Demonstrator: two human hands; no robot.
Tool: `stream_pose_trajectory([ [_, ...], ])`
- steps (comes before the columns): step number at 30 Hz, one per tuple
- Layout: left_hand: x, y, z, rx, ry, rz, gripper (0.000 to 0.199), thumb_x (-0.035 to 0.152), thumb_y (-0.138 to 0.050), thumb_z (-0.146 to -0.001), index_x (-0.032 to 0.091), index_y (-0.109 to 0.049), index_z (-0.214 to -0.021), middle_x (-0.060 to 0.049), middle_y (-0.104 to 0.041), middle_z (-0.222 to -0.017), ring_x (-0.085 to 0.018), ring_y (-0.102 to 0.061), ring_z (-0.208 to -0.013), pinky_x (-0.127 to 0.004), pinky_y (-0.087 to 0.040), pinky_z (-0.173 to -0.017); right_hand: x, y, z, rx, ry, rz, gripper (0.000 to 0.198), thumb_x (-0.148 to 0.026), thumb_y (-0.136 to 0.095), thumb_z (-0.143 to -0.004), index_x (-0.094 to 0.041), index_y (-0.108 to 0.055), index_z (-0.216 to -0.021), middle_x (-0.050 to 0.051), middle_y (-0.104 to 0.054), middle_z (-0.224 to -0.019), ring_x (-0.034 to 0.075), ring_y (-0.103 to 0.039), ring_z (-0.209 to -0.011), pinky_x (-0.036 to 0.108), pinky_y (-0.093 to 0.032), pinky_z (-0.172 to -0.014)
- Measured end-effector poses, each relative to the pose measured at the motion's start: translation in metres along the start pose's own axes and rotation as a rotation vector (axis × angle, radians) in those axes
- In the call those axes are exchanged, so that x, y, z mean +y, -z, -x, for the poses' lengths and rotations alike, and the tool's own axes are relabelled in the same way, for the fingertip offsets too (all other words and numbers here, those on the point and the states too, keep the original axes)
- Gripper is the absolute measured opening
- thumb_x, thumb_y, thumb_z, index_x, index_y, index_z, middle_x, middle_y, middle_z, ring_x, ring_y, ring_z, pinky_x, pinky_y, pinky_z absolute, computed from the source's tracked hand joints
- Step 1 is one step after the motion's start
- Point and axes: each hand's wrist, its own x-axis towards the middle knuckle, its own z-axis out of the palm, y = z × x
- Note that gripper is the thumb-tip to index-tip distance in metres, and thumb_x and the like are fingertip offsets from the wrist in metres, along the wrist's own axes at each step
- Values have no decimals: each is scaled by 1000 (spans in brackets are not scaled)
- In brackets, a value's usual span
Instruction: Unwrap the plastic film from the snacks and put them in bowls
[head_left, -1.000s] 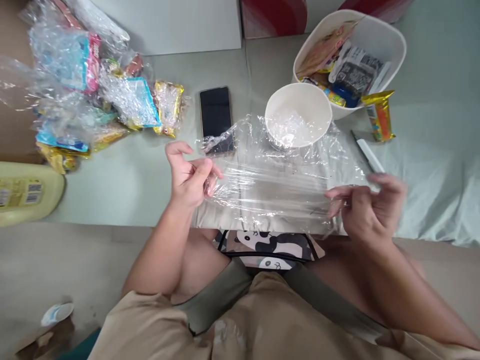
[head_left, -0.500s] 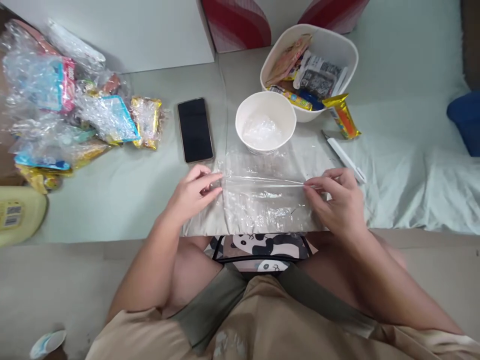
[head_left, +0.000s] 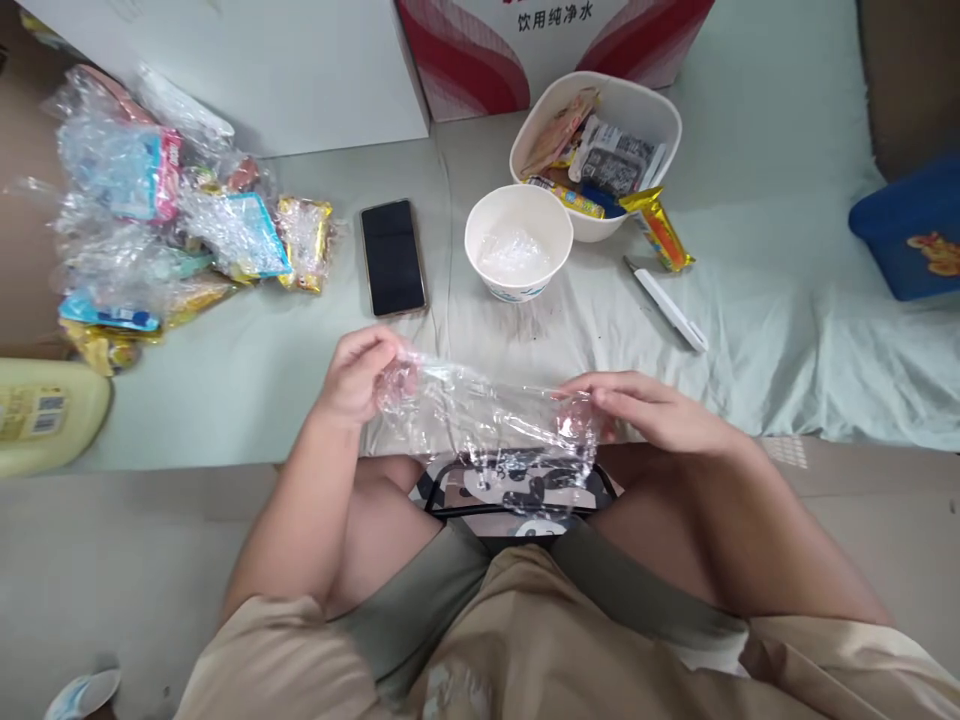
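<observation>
A crinkled clear plastic bag hangs between my two hands, over the table's front edge and my lap. My left hand pinches its upper left end, and part of the film covers the fingers. At the other end my right hand grips the film between thumb and fingers. Just beyond stands a white paper bowl with crumpled clear plastic inside. To its right lie a white utility knife and a yellow-wrapped snack. A black phone rests left of the bowl.
Behind the bowl, a white square tub holds several snack packets. Crumpled wrappers pile up at the left, near a pale yellow container. A red-and-white carton stands at the back. A blue container is at the right.
The plastic film lay flat on the table under both hands. Now it is lifted, bunched and drawn toward my body, its lower part hanging past the table edge. The view has shifted slightly.
</observation>
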Motion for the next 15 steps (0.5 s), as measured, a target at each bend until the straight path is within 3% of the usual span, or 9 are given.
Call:
stream_pose_trajectory([
  [2, -4, -10, -4, 42, 82, -63, 34, 49, -78, -75, 20, -63, -65, -1, -62, -55, -10, -48, -36, -20, -33, -31, 6, 3, -6, 191, 116, 173, 36, -55, -59, -95, -23, -75, -101, 10, -76, -106, 22, -71, -99, 39, -58, -88],
  [4, -6, -22, -6, -1, 102, -129, 32, 46, -77, -75, 20, -61, -67, 2, -58, -51, -9, -46, -36, -19, -31, -32, 12, 0, -15, 338, 200, 205, 34, -53, -64, -92, -24, -74, -106, 11, -73, -116, 23, -69, -108, 41, -56, -95],
  [7, -4, -39, -7, -134, 54, -194, 31, 46, -74, -78, 20, -60, -69, 3, -55, -51, -10, -51, -42, -20, -39, -40, 13, -16, -30, 206, 229, 91, 52, -52, -71, -85, -23, -63, -128, 12, -71, -122, 22, -69, -104, 38, -58, -88],
  [8, -2, -43, -6, -174, 39, -217, 31, 46, -74, -78, 20, -60, -69, 3, -55, -52, -10, -52, -44, -21, -41, -42, 12, -23, -34, 121, 210, 91, 54, -49, -71, -84, -21, -61, -130, 11, -73, -116, 20, -70, -95, 35, -58, -82],
  [10, 5, -45, -7, -197, 12, -275, 29, 44, -75, -76, 20, -61, -70, 4, -53, -51, -9, -49, -43, -20, -38, -42, 6, -33, -39, -26, 139, 176, 38, -38, -66, -87, -18, -66, -118, 5, -74, -89, 15, -65, -72, 30, -54, -69],
  [12, 12, -40, -9, -83, -43, -312, 25, 41, -75, -73, 21, -61, -70, 6, -47, -48, -7, -40, -39, -19, -28, -38, 2, -38, -40, -131, 72, 248, 19, -29, -55, -91, -17, -68, -97, -1, -65, -65, 11, -54, -56, 27, -46, -61],
  [13, 14, -36, -10, 13, -73, -300, 23, 41, -73, -73, 21, -61, -71, 7, -44, -47, -7, -36, -37, -20, -23, -36, 1, -39, -39, -143, 61, 245, 20, -28, -51, -93, -17, -67, -91, -2, -62, -60, 10, -51, -53, 27, -44, -60],
  [15, 18, -28, -11, 180, -103, -205, 22, 42, -69, -73, 23, -59, -72, 7, -42, -46, -7, -30, -36, -21, -18, -35, 3, -41, -38, -41, 88, 159, 22, -33, -49, -94, -18, -64, -92, 0, -65, -68, 10, -53, -57, 27, -45, -61],
])
